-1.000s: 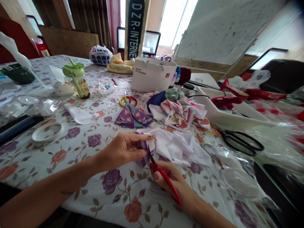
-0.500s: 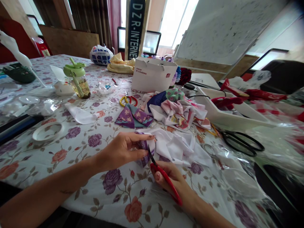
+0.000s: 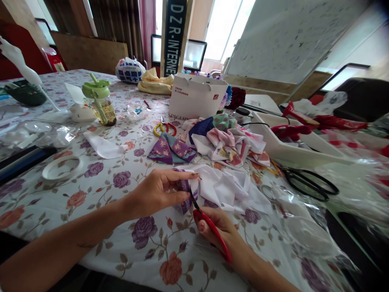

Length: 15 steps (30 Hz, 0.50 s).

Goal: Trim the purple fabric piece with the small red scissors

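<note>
Head view: on floral tablecloth [image 3: 100,190], left hand [image 3: 154,192] pinches purple fabric [image 3: 184,186], right hand [image 3: 227,228] grips red scissors [image 3: 210,227].

The red snips [image 3: 210,229] seemingly touch a purple fabric piece [image 3: 183,187].

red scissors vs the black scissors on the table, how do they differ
The red scissors are held in the right hand, tip at the purple cloth; the black scissors lie on the table. The red scissors have a slim red handle, the black scissors two wide black loops. The black scissors look larger than the red scissors. Both are on the person's right.
</note>
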{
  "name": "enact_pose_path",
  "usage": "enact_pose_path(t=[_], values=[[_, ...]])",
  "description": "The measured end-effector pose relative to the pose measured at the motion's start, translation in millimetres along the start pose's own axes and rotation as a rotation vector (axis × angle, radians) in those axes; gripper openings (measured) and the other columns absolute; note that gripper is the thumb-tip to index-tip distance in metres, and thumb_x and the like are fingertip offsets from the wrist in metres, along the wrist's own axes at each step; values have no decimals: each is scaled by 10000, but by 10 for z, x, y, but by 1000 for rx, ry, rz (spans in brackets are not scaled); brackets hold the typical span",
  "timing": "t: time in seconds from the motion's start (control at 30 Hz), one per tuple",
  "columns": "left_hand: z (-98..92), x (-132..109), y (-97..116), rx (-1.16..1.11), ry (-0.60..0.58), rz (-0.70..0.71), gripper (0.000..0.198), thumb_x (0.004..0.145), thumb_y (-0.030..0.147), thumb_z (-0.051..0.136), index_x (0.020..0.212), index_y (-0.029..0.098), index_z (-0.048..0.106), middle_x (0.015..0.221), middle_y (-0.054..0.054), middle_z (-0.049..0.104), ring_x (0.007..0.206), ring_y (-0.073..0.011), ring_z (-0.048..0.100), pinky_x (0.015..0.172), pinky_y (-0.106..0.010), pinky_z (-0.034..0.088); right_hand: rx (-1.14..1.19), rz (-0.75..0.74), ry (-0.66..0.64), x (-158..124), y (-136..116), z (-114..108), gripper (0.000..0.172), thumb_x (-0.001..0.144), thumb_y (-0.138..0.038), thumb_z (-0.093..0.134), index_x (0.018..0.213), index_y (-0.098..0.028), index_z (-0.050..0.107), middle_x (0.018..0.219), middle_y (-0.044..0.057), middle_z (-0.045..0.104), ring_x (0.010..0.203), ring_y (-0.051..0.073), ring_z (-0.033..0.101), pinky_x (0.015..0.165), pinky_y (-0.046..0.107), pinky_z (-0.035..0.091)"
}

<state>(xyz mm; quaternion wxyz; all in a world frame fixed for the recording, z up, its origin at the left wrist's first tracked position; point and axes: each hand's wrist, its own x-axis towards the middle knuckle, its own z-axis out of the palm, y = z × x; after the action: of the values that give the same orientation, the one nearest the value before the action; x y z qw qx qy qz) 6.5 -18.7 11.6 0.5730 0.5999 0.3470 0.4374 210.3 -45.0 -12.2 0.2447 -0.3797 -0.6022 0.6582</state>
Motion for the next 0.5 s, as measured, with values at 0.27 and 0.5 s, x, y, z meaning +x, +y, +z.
enact_pose_path(t=[0.27,0.5], values=[[4,-2,17,-2,-1,3,411,768,136,712,1169,221,678,1257,-40,665,1169,-210,618,933,-235,533,16,13,9,15,-18,3,552,777,-649,612,585,-196,360,526,-86,227,482,65,154,434,252,117],[-1,-10,29,4,10,-2,414,762,141,715,1170,202,680,1259,-45,665,1168,-199,617,935,-216,519,-20,6,27,17,18,-11,551,776,-648,609,582,-197,358,534,-81,232,490,69,162,440,247,136]])
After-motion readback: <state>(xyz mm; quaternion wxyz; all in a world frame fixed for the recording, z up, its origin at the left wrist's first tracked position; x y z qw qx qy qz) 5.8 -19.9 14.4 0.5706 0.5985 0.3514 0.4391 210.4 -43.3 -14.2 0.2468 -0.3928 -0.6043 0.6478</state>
